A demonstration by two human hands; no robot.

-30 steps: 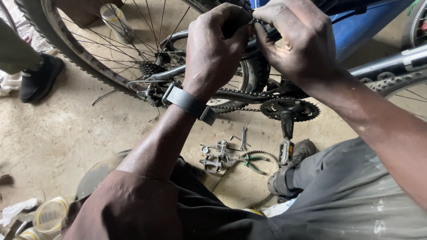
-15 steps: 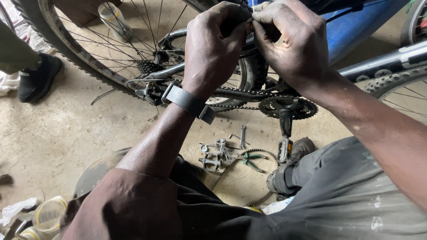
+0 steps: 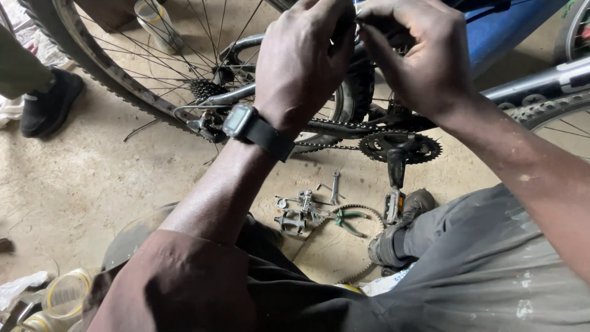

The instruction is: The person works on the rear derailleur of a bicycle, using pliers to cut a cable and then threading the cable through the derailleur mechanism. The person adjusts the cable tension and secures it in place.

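Dusty concrete floor [image 3: 92, 184] beneath a black steel bicycle frame [image 3: 369, 123]; left hand [image 3: 304, 58] and right hand [image 3: 418, 55], both curled closed, pinch a small dark part [image 3: 359, 21] above the toothed chainring [image 3: 399, 146].

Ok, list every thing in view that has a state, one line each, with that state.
left hand: closed around a dark part by the bike frame, watch on the wrist
right hand: fingers curled on the same dark part
chain: seated on the chainring
chainring: on the bike, crank pointing down
rear wheel: mounted in the frame
pliers: lying on the floor, handles apart
spanner: lying flat on the floor
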